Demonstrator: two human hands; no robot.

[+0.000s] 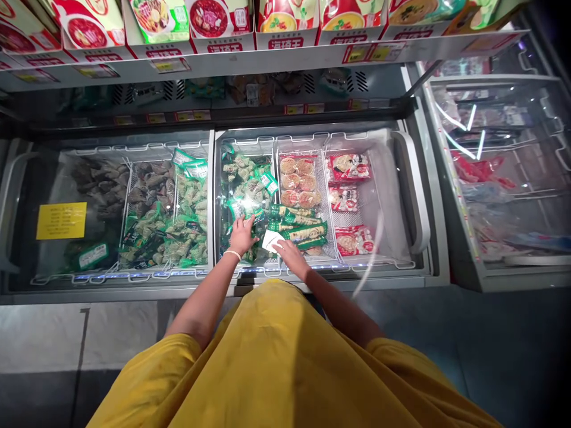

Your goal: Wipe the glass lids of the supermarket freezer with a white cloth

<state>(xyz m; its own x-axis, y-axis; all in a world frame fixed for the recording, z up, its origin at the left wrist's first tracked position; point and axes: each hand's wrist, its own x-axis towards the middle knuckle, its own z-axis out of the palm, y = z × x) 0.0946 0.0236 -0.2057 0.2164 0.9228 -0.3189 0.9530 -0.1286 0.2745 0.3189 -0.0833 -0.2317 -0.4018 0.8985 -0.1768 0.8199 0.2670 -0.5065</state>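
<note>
My left hand reaches into an open chest freezer and rests, fingers spread, on a pile of green-wrapped frozen packs. A thin band circles that wrist. My right hand is just to the right, holding a small white paper over the wire divider. Long green packs lie next to it.
Wire baskets hold round flatbread packs and red-and-white bags. The left half lies under a glass lid with a yellow label. Boxed goods line the shelf above. Another glass-topped freezer stands at right.
</note>
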